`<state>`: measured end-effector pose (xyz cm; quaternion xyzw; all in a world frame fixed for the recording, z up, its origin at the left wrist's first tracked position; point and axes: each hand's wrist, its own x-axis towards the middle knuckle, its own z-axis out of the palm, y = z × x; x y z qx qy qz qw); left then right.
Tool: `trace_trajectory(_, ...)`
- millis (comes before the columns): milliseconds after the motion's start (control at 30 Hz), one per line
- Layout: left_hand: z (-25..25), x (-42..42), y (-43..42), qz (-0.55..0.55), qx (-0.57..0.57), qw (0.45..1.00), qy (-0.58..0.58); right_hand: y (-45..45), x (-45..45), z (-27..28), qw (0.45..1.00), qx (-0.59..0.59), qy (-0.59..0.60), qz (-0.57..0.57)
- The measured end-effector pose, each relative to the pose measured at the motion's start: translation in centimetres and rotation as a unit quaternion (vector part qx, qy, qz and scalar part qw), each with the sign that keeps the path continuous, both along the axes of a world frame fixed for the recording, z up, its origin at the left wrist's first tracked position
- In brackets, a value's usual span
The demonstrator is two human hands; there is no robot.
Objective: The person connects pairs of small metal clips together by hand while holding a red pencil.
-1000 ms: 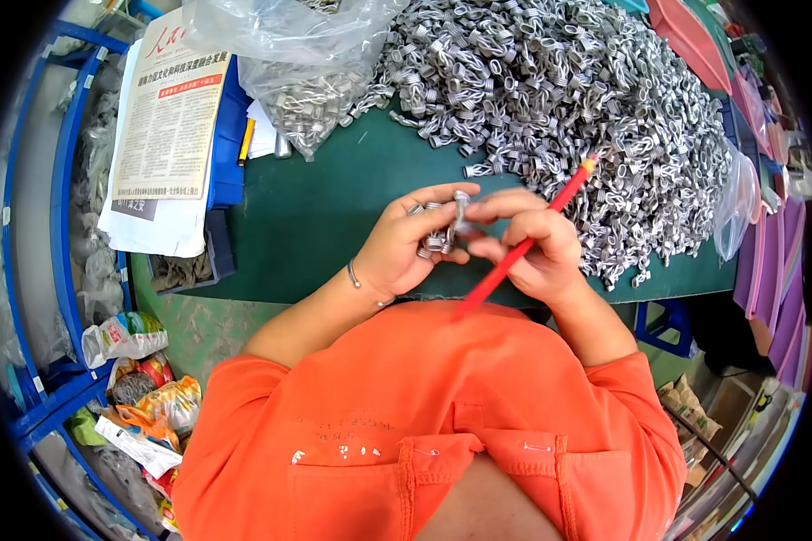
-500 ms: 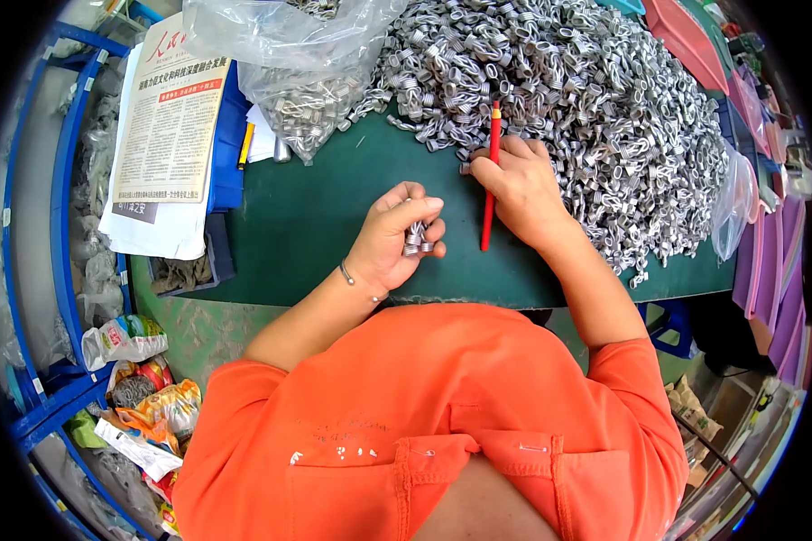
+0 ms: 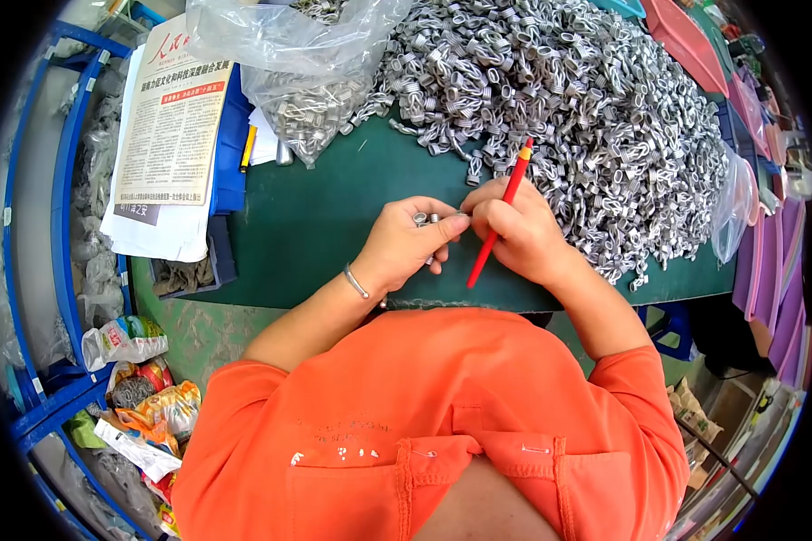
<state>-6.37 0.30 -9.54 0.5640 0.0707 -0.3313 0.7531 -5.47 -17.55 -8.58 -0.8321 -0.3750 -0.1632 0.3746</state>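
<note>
Several small ribbed metal pieces (image 3: 427, 219) show in the curled fingers of my left hand (image 3: 404, 242). My right hand (image 3: 521, 233) is closed around a red pencil-like stick (image 3: 501, 216) with a yellow band near its upper end. The two hands meet at the fingertips over the green tabletop (image 3: 325, 216); whether a piece sits between those tips is hidden. Just beyond the right hand spreads a large heap of grey looped metal parts (image 3: 595, 117), and one loose part (image 3: 474, 169) lies at its near edge.
A clear plastic bag (image 3: 311, 99) of similar parts stands at the back left. Beside it, a newspaper (image 3: 173, 117) and white sheets rest on a blue bin (image 3: 232, 149). A yellow marker (image 3: 248, 149) lies near them. Pink trays (image 3: 686, 41) and another plastic bag (image 3: 735, 203) border the heap's right side.
My right hand has come back from the heap's edge toward me, and the red stick has tilted. My left hand has moved slightly right, so the fingertips now meet.
</note>
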Motion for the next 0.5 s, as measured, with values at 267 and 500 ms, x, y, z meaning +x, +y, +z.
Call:
trace_trajectory(267, 1.4, -0.4, 0.4, -0.002, 0.065, 0.985, -0.163, -1.6, -0.8, 0.4, 0.866, 0.263, 0.422, -0.053)
trace_trajectory(500, 1.0, 0.1, 0.5, -0.017, 0.092, 0.848, -0.522, -1.3, -2.1, -1.6, 0.729, 0.44, 0.523, 0.039)
